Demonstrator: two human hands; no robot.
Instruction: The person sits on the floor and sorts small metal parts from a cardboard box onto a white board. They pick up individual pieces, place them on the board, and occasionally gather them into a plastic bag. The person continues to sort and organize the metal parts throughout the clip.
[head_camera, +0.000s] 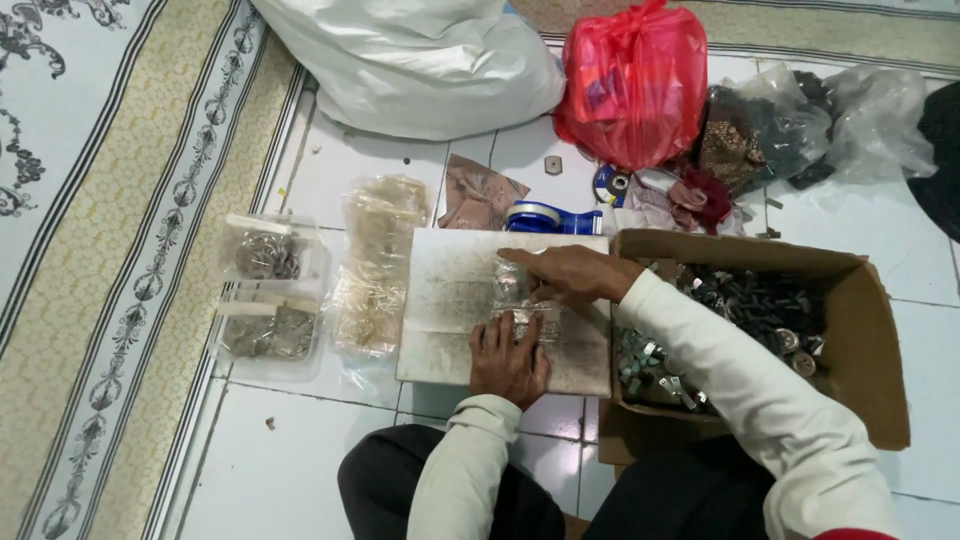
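At frame centre, the left hand (507, 355) is lying flat, pinning a small clear plastic packet (515, 290) onto the worn white square board (450, 300), while the right hand (565, 273) is pressing it with extended fingers, steadying it.

Head view: worn on the person's head — looks steeply down at the tiled floor (300, 470).
Nearness: close — the lap fills the bottom edge.
Shared: single view only.

Even, soft daylight; faint shadows; mild glare on white floor tiles (300, 470); slight overall softness.
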